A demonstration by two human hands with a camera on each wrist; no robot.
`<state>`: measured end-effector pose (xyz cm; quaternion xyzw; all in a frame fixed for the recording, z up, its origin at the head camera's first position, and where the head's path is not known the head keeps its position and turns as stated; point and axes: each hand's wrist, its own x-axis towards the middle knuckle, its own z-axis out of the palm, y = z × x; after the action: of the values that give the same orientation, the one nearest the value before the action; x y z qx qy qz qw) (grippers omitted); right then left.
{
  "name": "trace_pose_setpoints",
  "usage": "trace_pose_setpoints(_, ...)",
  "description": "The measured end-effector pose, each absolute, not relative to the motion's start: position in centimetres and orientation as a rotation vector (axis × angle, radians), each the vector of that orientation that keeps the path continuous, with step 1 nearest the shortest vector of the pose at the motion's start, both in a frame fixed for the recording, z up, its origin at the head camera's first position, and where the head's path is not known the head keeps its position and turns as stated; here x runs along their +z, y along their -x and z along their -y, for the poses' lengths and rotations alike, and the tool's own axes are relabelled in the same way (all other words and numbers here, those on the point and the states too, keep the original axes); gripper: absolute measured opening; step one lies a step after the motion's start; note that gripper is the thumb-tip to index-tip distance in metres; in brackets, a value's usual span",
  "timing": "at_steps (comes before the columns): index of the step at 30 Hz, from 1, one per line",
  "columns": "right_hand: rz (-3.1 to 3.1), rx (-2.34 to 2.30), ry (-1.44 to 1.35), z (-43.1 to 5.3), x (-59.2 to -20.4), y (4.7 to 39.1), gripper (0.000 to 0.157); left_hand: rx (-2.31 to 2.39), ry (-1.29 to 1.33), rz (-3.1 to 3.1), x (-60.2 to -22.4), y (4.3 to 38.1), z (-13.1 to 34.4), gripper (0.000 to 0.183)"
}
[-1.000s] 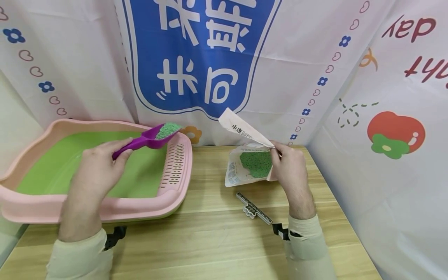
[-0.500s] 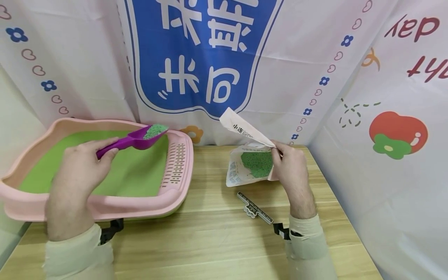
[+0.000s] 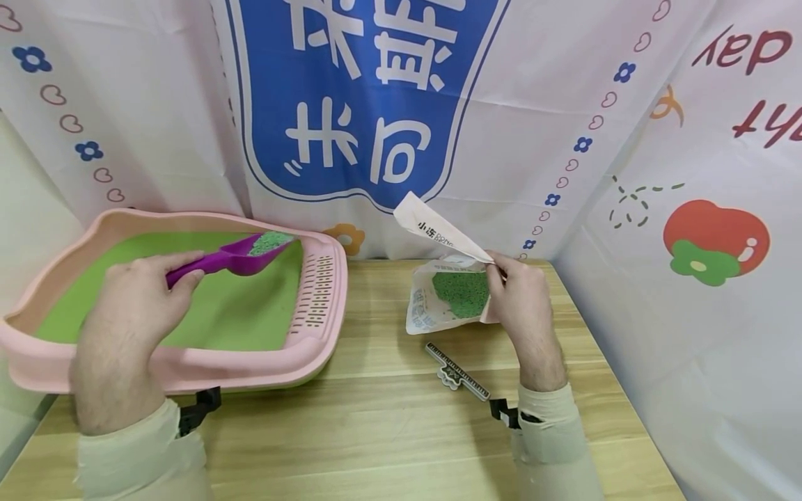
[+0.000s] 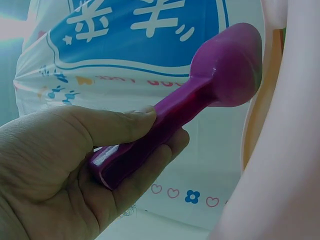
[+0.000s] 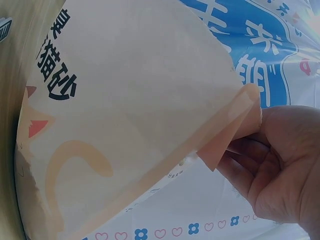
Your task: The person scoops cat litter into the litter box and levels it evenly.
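Note:
My left hand [image 3: 134,299] grips the handle of a purple scoop [image 3: 241,261], thumb along one side and fingers round the other in the left wrist view. Green granules [image 3: 269,242] fill the scoop's bowl. The scoop is over the pink litter box [image 3: 250,369] with its green floor, the bowl near the slotted side panel [image 3: 313,296]. At the right, my right hand [image 3: 520,292] pinches the top edge of a paper cat litter bag [image 3: 429,323]. The bag's mouth gapes toward the left, and more green granules [image 3: 462,292] show inside. One flap [image 3: 438,229] sticks up.
A bag clip [image 3: 456,372] with a long dark-striped bar lies on the wooden table [image 3: 376,431] in front of the bag. A printed cloth [image 3: 501,139] hangs behind the litter box and bag, and another covers the right side.
My left hand has carried the loaded scoop leftward and slightly down, from over the litter box's right rim to over its inside. My right hand keeps its pinch on the bag.

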<state>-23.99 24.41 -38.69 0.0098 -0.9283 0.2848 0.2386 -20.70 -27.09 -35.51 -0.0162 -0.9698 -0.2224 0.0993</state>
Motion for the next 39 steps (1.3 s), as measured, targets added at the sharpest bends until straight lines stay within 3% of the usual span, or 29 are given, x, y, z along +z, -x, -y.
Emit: trace_pose_setpoints(39,2.569,0.778,-0.033,-24.7,-38.7,24.1,0.031,-0.63,0.072,3.074,-36.8,21.7,28.8,0.042)
